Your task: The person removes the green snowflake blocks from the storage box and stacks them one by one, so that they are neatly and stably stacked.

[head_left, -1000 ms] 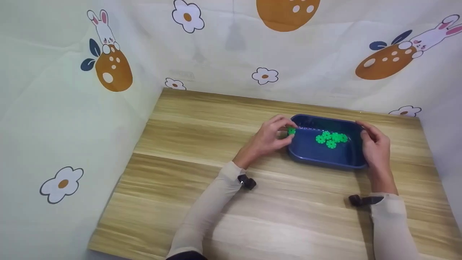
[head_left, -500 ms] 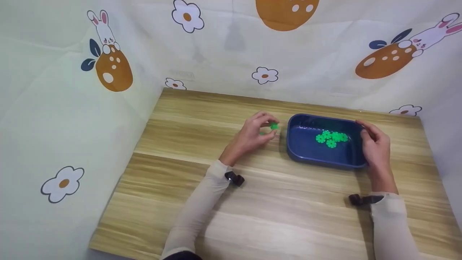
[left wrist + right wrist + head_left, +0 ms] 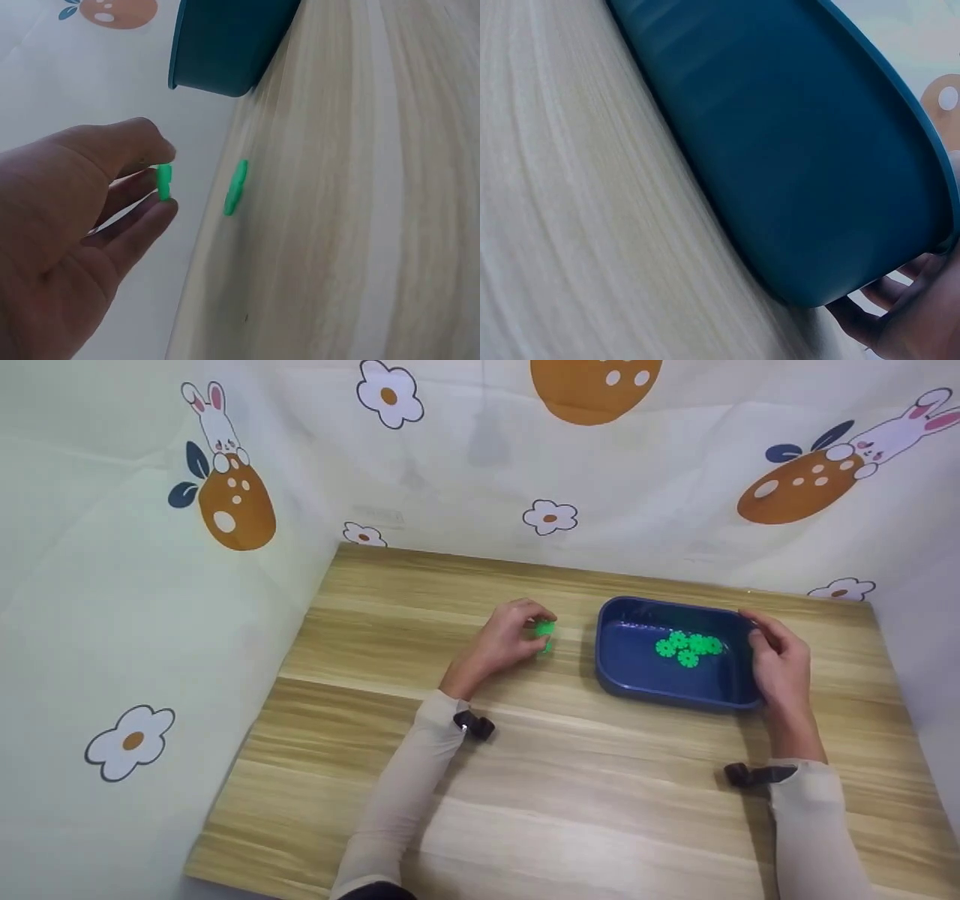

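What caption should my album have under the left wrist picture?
Left hand pinches one green piece, with another green piece on the wooden table.

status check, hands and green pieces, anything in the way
Left hand pinching one green piece, above table. Right hand gripping tray. Second piece on table nearby; no obstruction visible.

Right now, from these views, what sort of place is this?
Probably a small indoor tabletop recording booth: a wood-grain table, creased sheeting printed with rabbits and flowers along its back and sides, and black wrist-worn cameras. The building beyond is out of view.
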{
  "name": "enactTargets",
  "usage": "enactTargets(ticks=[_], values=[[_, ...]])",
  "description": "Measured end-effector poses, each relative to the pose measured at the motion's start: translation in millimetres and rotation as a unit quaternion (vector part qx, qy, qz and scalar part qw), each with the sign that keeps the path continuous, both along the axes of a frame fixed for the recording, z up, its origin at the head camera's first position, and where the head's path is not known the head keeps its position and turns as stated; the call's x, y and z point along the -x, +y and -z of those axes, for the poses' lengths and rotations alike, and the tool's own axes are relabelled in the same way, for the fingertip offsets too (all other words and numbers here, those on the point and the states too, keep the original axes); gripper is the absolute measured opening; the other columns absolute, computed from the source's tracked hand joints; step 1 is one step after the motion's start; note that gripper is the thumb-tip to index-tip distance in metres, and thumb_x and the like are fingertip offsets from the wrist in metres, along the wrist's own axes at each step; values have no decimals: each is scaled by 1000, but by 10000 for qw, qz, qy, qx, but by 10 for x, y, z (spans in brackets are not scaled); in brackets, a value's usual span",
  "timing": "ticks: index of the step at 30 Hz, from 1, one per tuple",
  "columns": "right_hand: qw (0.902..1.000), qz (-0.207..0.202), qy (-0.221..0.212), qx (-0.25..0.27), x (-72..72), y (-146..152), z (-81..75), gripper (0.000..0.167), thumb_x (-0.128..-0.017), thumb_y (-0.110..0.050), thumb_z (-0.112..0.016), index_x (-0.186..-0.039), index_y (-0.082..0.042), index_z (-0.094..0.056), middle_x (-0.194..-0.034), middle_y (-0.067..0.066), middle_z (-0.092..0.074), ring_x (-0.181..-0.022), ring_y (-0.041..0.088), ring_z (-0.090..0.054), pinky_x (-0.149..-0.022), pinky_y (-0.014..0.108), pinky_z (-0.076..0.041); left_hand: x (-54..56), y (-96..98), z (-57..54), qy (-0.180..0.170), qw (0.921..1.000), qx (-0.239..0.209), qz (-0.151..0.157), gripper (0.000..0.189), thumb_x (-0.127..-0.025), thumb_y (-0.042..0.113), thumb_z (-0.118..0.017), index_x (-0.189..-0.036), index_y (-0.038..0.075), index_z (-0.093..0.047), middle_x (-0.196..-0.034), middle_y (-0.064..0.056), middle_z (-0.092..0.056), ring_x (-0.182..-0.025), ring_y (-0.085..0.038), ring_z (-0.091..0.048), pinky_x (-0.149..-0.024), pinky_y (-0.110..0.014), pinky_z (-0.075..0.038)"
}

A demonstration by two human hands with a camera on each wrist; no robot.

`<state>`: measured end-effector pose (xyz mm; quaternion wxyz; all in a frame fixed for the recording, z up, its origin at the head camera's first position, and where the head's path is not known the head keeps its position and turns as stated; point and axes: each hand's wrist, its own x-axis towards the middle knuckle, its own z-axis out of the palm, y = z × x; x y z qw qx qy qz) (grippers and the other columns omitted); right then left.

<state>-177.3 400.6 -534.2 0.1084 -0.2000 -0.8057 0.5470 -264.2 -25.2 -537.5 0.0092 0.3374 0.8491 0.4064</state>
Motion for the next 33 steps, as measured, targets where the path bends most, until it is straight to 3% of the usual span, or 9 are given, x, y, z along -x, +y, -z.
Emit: enactTargets(ticks=[5, 13, 24, 33], values=[[10000, 9, -13, 8, -2, 2, 1, 41, -110, -18, -52, -147, -24, -70, -139, -16, -68, -124, 5, -54, -95, 10, -41, 11, -21, 19, -50, 9987, 436, 271, 30, -93, 5, -80, -122, -1, -77, -120, -14, -78, -111, -26, -72, -99, -37, -61], [9998, -74, -173, -15, -1, 4, -8, 43, -112, -19, -49, -150, -25, -67, -147, -13, -65, -128, 7, -52, -97, 11, -40, 25, -61, 44, -38, 9960, 755, 472, 33, -92, 4, -79, -124, 0, -76, -120, -13, -77, -108, -24, -71, -96, -36, -61], [9999, -83, -108, 59, -1, 1, -12, 42, -111, -18, -50, -149, -24, -68, -144, -14, -66, -124, 5, -52, -95, 11, -39, 18, -123, 68, -366, 9936, 839, 659, 34, -92, 1, -76, -126, 3, -76, -119, -9, -78, -107, -20, -71, -99, -35, -60], [9998, -23, -167, 124, -7, -5, -18, 42, -112, -19, -50, -149, -25, -68, -146, -12, -66, -128, 7, -52, -97, 10, -40, 41, -103, 120, -415, 9920, 936, 740, 35, -92, 0, -74, -126, 5, -77, -121, -7, -78, -110, -18, -70, -103, -35, -58]])
